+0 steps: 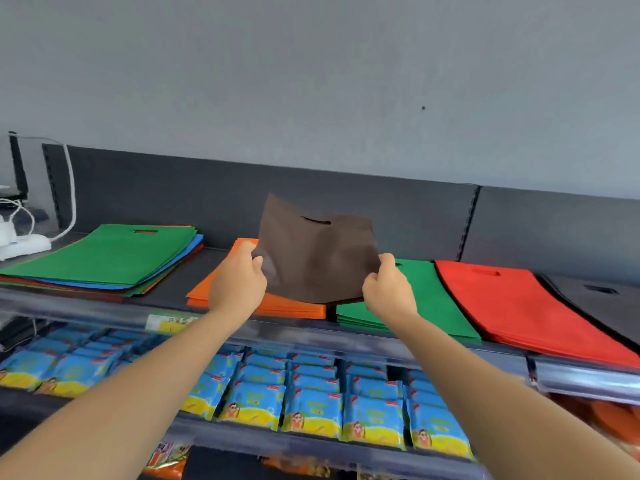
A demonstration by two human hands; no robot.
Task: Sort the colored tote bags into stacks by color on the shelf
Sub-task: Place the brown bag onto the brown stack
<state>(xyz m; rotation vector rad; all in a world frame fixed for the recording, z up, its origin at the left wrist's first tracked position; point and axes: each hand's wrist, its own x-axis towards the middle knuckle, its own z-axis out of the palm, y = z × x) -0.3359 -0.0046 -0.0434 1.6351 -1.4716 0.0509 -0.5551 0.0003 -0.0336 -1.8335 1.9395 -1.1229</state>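
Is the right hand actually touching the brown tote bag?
Touching. The head view shows the right hand pinching the brown tote bag at its near right edge, fingers curled on the fabric.

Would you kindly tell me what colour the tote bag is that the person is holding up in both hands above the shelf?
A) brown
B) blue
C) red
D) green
A: the left hand and the right hand each grip the near edge of a brown tote bag, held over the orange stack and the green stack.
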